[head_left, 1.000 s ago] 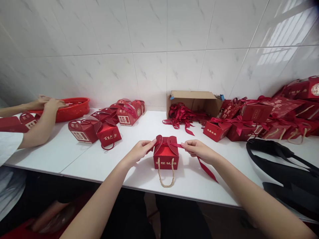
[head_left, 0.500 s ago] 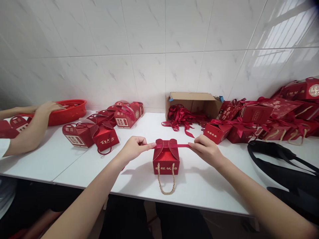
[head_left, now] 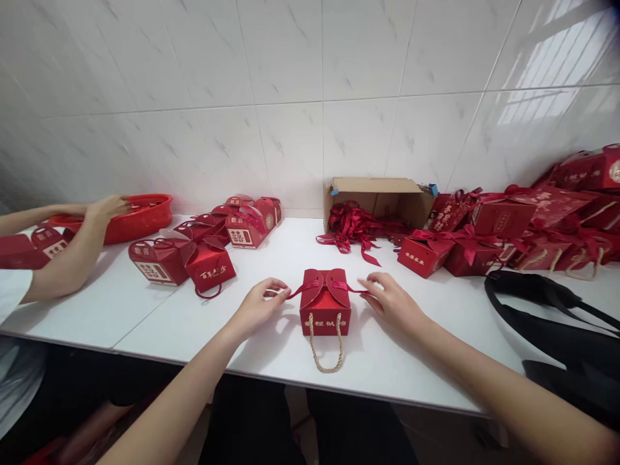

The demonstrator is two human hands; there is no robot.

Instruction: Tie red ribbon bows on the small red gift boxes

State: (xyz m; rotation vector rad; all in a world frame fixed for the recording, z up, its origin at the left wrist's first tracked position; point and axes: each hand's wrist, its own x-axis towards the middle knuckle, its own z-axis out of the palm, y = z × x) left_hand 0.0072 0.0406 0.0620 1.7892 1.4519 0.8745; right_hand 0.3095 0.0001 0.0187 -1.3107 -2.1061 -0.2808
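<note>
A small red gift box (head_left: 324,312) with a rope handle stands on the white table (head_left: 290,245) in front of me. A red ribbon (head_left: 334,285) runs through its top flaps and sticks out on both sides. My left hand (head_left: 259,305) is curled at the left of the box, pinching the left ribbon end. At the right side my right hand (head_left: 390,298) grips the other ribbon end with bent fingers. Both hands rest low by the tabletop.
Finished red boxes with bows (head_left: 504,232) pile up at the right, a cardboard box of ribbons (head_left: 378,200) lies at the back. More red boxes (head_left: 203,248) sit left. A co-worker's hands (head_left: 109,206) reach a red basket (head_left: 140,216). A black bag (head_left: 562,336) lies at right.
My hands have dropped from the level of the flaps to the table, closer to the box. The ribbon, taut half a second ago, now slopes down on each side.
</note>
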